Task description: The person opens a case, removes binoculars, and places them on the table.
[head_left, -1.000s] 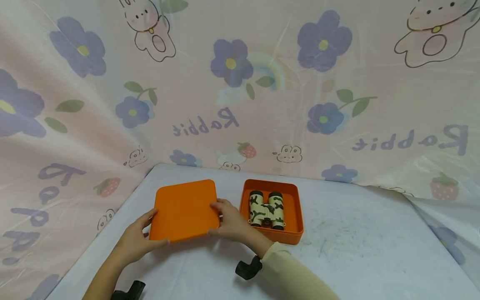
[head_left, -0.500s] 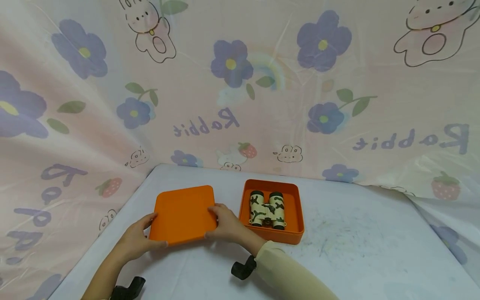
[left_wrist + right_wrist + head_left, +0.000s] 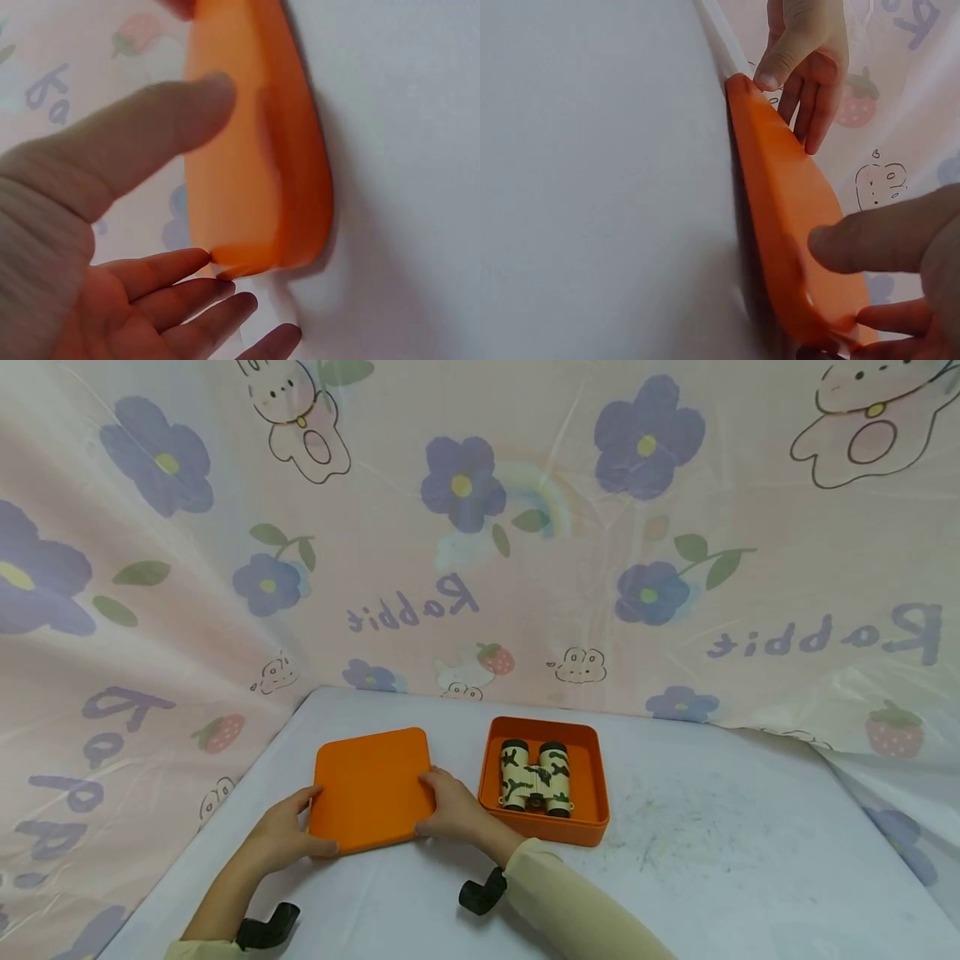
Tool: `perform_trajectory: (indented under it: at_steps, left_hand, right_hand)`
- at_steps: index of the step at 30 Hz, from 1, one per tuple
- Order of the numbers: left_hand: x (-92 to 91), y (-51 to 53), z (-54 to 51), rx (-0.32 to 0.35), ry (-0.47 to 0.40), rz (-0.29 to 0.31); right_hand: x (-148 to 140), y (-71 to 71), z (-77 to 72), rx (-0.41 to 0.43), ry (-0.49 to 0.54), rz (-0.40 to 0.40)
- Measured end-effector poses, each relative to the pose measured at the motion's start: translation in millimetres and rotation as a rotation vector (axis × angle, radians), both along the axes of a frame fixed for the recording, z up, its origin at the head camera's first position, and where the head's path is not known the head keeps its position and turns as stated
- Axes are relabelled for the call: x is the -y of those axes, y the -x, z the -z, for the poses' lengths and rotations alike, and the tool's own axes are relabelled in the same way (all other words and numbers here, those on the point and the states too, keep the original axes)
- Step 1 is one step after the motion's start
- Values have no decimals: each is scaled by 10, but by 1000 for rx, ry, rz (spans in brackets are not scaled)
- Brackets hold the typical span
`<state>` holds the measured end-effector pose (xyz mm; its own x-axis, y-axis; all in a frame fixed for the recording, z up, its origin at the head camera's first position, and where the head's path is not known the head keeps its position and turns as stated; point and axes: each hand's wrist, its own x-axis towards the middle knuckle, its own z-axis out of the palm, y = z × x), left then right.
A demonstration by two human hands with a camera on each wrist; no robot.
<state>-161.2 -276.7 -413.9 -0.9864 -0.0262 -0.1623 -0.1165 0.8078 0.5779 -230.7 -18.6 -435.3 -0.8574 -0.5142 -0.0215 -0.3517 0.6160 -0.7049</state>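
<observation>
The table has a white top, with faint greyish marks scattered to the right. An open orange box stands directly on it, toward the back. Left of that, an orange lid sits very low, perhaps touching the surface; its underside is hidden.

Orange lid — smooth plastic.

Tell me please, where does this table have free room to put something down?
The widest bare patch of table is right of the orange box, out to the patterned cloth. A smaller one lies in front of the orange lid, between the forearms. Crowded: the lid's sides, held by the left hand and right hand, and the box, holding binoculars.
</observation>
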Motion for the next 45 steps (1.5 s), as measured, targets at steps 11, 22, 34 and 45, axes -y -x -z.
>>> perform_trajectory:
  at_steps: [11, 22, 34, 45]
  left_hand:
    - [9, 26, 48, -2, 24, -4]
    - [3, 64, 45, 47, 23, -13]
    - [-25, 67, 76, 51, 21, -2]
    - [-293, 90, -89, -167, -22, 49]
  right_hand:
    - [41, 36, 89, -11, -24, 9]
    - [43, 26, 114, -14, -48, 18]
    - [-3, -23, 137, -34, -22, -10]
    - [-300, -187, -224, -123, 96, -184]
